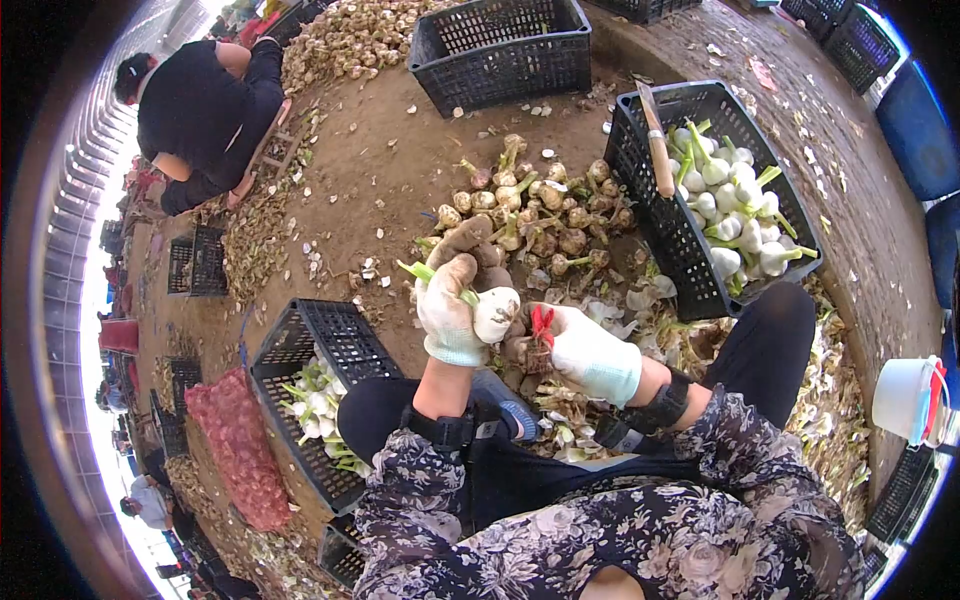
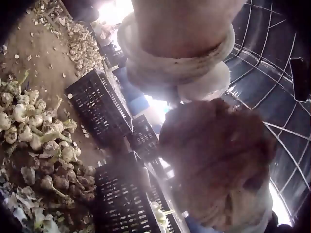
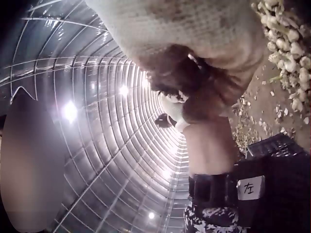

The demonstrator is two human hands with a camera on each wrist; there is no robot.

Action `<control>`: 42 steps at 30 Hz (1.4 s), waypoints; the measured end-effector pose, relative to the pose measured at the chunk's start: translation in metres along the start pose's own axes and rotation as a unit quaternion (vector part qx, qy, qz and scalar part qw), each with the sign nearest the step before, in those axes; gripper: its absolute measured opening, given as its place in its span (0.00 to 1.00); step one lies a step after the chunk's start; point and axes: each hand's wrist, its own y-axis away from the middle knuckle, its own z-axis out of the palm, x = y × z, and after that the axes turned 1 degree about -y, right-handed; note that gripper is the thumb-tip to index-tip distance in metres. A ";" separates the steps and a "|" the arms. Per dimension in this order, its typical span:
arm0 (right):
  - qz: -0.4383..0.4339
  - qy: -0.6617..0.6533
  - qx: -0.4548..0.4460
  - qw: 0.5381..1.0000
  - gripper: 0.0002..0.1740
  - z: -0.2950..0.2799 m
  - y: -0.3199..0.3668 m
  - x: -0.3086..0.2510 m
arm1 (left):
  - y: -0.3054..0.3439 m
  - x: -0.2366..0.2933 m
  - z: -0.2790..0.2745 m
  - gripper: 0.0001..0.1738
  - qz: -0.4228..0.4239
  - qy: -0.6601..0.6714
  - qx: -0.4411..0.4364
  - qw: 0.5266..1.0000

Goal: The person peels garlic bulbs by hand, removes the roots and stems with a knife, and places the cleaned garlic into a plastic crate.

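A white garlic bulb (image 1: 495, 314) with a short green stem is held in my gloved left hand (image 1: 450, 310), its stem lying between thumb and fingers. The gloved right hand (image 1: 590, 352) has its soiled fingers bent close against the bulb's lower right side. A red strip (image 1: 542, 325) is tied round a digit of that hand. I cannot tell what the right fingertips pinch. In the right wrist view, dark, worn glove fingers (image 3: 214, 104) cover the bulb. Just beyond the hands lies a heap of untrimmed garlic (image 1: 560, 215) with brown skins.
A black crate (image 1: 655, 245) of cleaned garlic stands at the right, a wooden-handled knife (image 1: 659, 155) on its rim. Another crate (image 1: 325, 335) with garlic is at the left, beside a red net sack (image 1: 240, 445). Another crate (image 1: 505, 80) stands ahead. A person (image 1: 205, 115) bends over at upper left.
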 end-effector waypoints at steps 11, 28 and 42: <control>0.034 0.165 -0.010 0.986 0.17 -0.006 -0.003 -0.049 | 0.003 0.004 0.009 0.19 -0.001 -0.056 0.017 0.998; -0.016 0.276 0.111 0.955 0.13 -0.014 0.001 -0.038 | 0.000 -0.008 0.005 0.18 0.085 -0.104 0.036 0.990; -0.016 0.388 0.177 0.904 0.14 -0.060 -0.015 0.011 | -0.010 -0.005 -0.008 0.20 -0.071 0.089 0.027 0.993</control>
